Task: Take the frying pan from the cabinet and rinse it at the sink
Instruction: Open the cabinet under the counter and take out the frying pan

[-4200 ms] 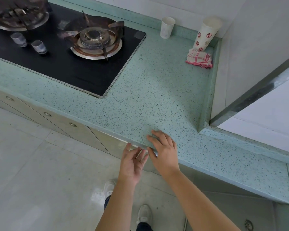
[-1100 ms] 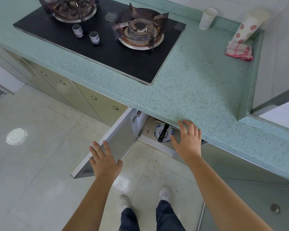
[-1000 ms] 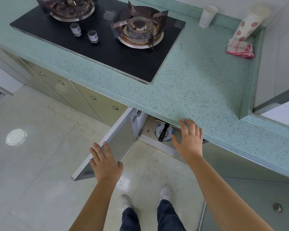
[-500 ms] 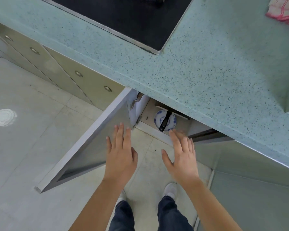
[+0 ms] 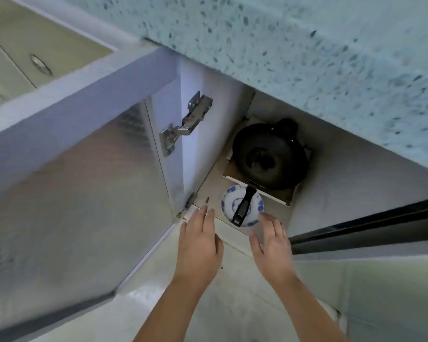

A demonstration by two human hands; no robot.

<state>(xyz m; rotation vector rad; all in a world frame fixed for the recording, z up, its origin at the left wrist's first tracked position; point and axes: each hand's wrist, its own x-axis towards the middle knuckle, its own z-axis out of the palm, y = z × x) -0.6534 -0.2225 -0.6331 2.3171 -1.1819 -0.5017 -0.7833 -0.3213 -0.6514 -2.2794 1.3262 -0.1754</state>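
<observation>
Inside the open cabinet the frying pan sits on the floor board, its handle lying over a blue-and-white dish, while left hand and right hand hover empty, fingers spread, probably reaching for that handle.
</observation>
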